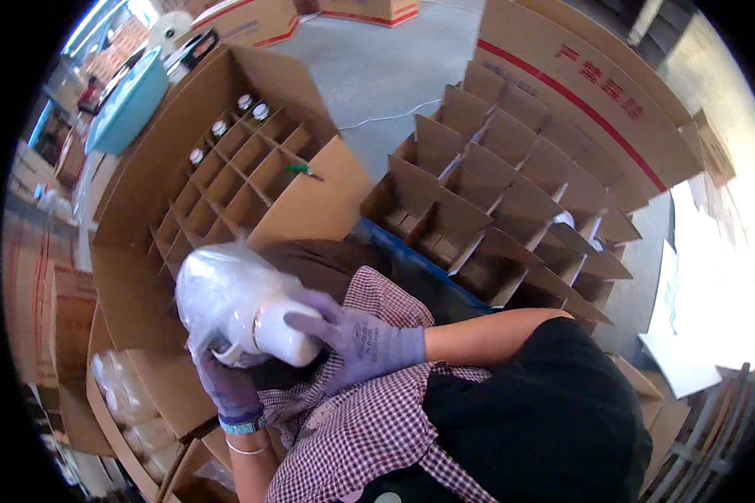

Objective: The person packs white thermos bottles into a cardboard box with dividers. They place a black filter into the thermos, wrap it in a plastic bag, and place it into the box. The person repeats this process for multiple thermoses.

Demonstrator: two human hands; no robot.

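A glossy white bottle-like vessel point(282, 335), with a thin gold-coloured ring around it, lies tilted above my lap. Its left part is wrapped in a clear plastic bag point(218, 289). In a purple glove, my left hand point(231, 390) grips the bag and vessel from below; several of its fingers are hidden behind them. My right hand point(365, 339), gloved the same way, is closed on the vessel's bare right end, with thumb and fingers across it.
Ahead at left stands an open carton point(117, 277) with cardboard dividers, several white-capped bottles and a green-handled tool point(302, 170). Another divider grid point(512, 184) stands at right. A blue basin point(130, 101) sits far left, and plastic-wrapped items point(126, 386) lie in a box near left.
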